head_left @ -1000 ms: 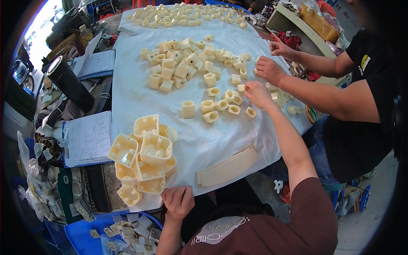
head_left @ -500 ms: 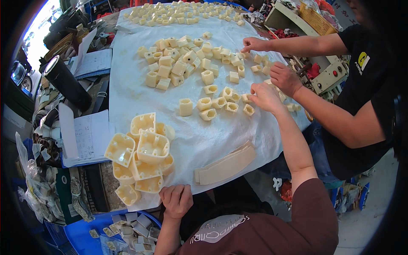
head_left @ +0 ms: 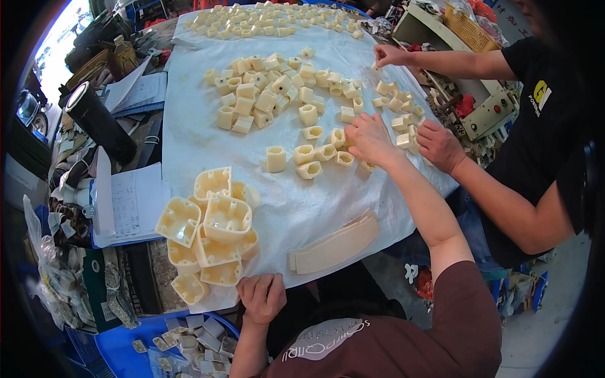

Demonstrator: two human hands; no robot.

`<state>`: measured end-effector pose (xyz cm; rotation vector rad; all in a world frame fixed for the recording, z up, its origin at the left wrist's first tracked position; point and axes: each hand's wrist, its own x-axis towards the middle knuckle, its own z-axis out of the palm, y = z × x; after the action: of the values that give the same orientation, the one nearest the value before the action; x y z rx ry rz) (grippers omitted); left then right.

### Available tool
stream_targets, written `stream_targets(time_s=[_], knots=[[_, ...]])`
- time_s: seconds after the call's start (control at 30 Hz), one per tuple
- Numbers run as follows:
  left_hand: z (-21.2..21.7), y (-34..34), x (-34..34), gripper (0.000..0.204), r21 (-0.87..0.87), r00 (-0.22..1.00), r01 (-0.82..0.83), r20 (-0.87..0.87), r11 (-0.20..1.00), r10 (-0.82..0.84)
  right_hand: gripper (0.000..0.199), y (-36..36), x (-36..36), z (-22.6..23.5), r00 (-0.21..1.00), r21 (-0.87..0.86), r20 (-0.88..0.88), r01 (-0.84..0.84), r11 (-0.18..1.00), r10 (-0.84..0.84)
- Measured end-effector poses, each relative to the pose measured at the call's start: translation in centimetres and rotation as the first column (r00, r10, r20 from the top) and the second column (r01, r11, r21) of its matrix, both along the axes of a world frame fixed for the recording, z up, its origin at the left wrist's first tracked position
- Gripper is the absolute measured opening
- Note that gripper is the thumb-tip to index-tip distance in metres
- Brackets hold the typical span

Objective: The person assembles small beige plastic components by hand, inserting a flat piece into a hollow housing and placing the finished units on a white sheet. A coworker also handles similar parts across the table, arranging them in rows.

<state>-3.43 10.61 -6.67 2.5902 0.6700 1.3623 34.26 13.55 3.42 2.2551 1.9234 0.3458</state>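
Note:
My left hand (head_left: 261, 298) rests curled at the near edge of the cloth-covered table, beside a stack of large cream plastic caps (head_left: 227, 217) with square, rounded-corner openings. No object shows in its fingers. Further out, my right hand (head_left: 370, 140) reaches over a loose group of small hollow cream plastic pieces (head_left: 303, 153). Its fingers are apart, low over the pieces and partly covering some of them; the fingertips' contact is hidden. Behind this group lies a larger heap of the same pieces (head_left: 266, 101).
A co-worker's hands (head_left: 435, 145) work at the right among more pieces (head_left: 403, 123). Flat beige strips (head_left: 334, 242) lie near the front edge. Clipboards with paper (head_left: 135, 201) and a black cylinder (head_left: 101, 123) stand at left; a blue basin (head_left: 132, 349) of parts sits below.
My right hand has moved left and slightly away from me, onto the loose pieces. The co-worker's far hand moved away to the right and the nearer one lower. My left hand stays put.

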Motion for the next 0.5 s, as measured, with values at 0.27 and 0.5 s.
stream_targets(time_s=[0.27, 0.5], knots=[[-0.2, -0.1, 0.0, 0.026, -0.001, 1.0, -0.004, 0.002, 1.0, 0.004, 0.01, 0.6, 1.9, 0.2, 0.963, -0.123, 0.184, -0.175, 0.977, 0.196], [-0.2, 0.0, 0.0, 0.025, -0.002, 1.0, 0.003, 0.006, 1.0, -0.003, 0.016, 0.4, 2.8, 0.7, 0.998, -0.17, -0.066, -0.015, 0.985, 0.003]])
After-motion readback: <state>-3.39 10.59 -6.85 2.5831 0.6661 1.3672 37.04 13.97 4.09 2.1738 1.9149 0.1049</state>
